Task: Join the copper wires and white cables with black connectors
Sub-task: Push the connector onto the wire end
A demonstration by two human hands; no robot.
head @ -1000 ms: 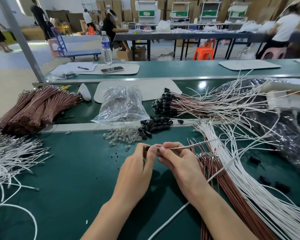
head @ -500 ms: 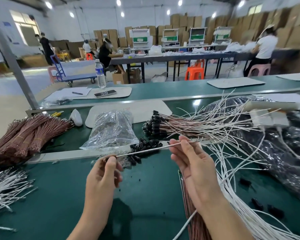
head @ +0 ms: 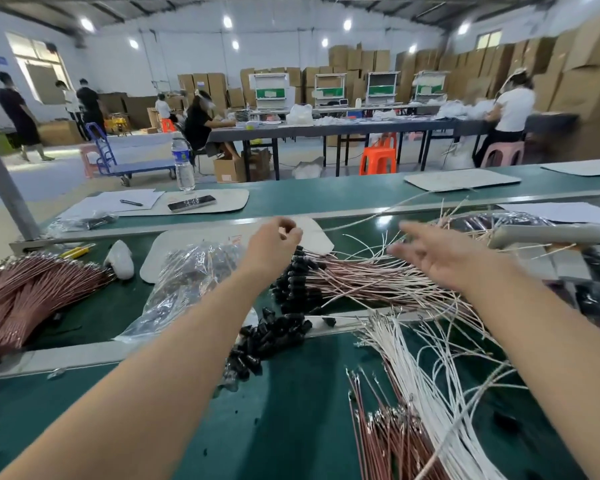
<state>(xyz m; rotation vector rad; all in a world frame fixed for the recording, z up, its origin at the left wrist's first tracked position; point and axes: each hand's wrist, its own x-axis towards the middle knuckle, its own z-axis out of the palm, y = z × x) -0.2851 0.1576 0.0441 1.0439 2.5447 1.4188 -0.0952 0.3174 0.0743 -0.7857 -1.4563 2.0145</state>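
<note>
Both my arms reach forward over the green bench. My left hand (head: 274,244) has its fingers curled and pinches one end of a thin joined wire (head: 378,211), which arcs away to the right in the air. Just below the hand lies the pile of joined wires (head: 378,278), their black connectors bunched at its left end. My right hand (head: 430,252) hovers blurred over that pile, fingers spread, holding nothing. Loose black connectors (head: 274,337) lie in a heap nearer me. White cables (head: 420,375) and loose copper wires (head: 388,441) fan out at the lower right.
A tied bundle of copper wires (head: 32,289) lies at the left, and a clear plastic bag (head: 191,275) sits beside a white mat (head: 167,247). A white power strip (head: 548,233) and dark bags crowd the right. A water bottle (head: 184,164) stands on the far bench.
Both hands moved from near me out over the joined pile. My right hand let go of the wire and opened. My head tilted up.
</note>
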